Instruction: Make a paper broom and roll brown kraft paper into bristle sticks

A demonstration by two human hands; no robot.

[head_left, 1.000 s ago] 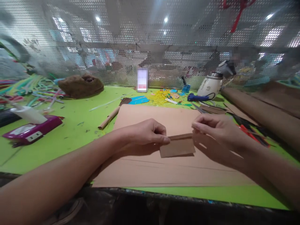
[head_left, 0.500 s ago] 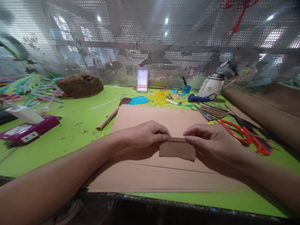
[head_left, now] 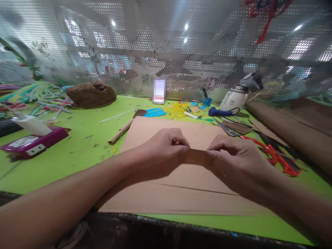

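Note:
Between my two hands is a small strip of brown paper (head_left: 198, 157), its top edge pinched at both ends. My left hand (head_left: 168, 147) grips the left end between thumb and fingers. At the other end my right hand (head_left: 233, 150) does the same, thumb toward me. Under both hands lies a large sheet of tan paper (head_left: 155, 199), with a lengthwise line or gap across its near part. Red-handled scissors (head_left: 271, 155) rest just beyond my right hand. A rolled brown paper tube with a fringed end (head_left: 120, 133) lies past the sheet's left edge.
A purple power strip (head_left: 36, 143) with a white plug sits at left. Farther back are a brown lumpy object (head_left: 92, 95), a lit phone (head_left: 159, 90), yellow shreds (head_left: 180, 110), a blue-handled tool (head_left: 220, 111) and a white jug (head_left: 233, 98). A brown paper roll (head_left: 282, 124) lies at right.
The paper strip has tilted, so its broad face shows less and looks darker and shorter. Both hands have turned slightly, and their knuckles sit a little higher.

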